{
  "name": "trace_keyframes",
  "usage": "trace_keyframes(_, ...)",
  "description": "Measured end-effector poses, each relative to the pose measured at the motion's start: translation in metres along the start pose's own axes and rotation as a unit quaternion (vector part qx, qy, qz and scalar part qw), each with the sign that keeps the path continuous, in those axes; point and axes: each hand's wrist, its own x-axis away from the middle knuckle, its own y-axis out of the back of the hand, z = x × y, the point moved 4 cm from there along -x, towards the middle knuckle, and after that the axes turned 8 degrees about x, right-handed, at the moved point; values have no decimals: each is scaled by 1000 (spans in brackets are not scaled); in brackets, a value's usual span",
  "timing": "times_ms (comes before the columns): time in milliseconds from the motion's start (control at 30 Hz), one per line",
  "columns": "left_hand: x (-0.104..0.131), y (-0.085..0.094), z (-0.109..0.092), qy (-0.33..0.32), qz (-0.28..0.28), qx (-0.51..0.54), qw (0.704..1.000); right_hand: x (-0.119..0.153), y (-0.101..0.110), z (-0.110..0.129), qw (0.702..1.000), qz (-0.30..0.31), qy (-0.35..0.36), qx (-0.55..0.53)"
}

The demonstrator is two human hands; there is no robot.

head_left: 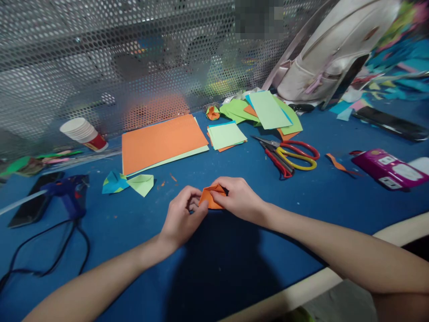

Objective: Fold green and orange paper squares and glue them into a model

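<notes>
A small folded piece of orange paper [212, 200] is held between my two hands, just above the blue table [140, 232]. My right hand [239, 199] pinches its right side, with the thumb on its front face. On the left edge, the thumb and fingers of my left hand [186, 214] close on the same paper. Beyond my hands lie a stack of small pale green sheets [228, 135] and a large orange sheet [164, 143]. To the left rest a folded pale green paper [142, 184] and a folded blue paper [115, 182].
Scissors with red and yellow handles [298, 154] lie to the right, near a purple packet [392, 170]. At left are a blue glue gun [69, 192] with its cord, a dark phone [31, 201] and stacked paper cups [82, 132]. A perforated metal panel [100, 58] stands behind; a white backpack [335, 49] leans there.
</notes>
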Motion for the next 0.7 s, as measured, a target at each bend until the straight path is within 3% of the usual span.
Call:
trace_keyframes(100,-1,-1,0,33,2,54,998,1,-1,2,999,46,-21,-7)
trace_keyframes(233,-3,3,2,45,-26,19,998,2,-3,5,996,78,-36,-17)
trace_keyframes(467,-3,6,8,70,-65,16,995,2,3,8,999,8,-3,-45)
trace_keyframes(700,-5,8,11,83,-66,47,993,2,1,3,997,12,4,-74)
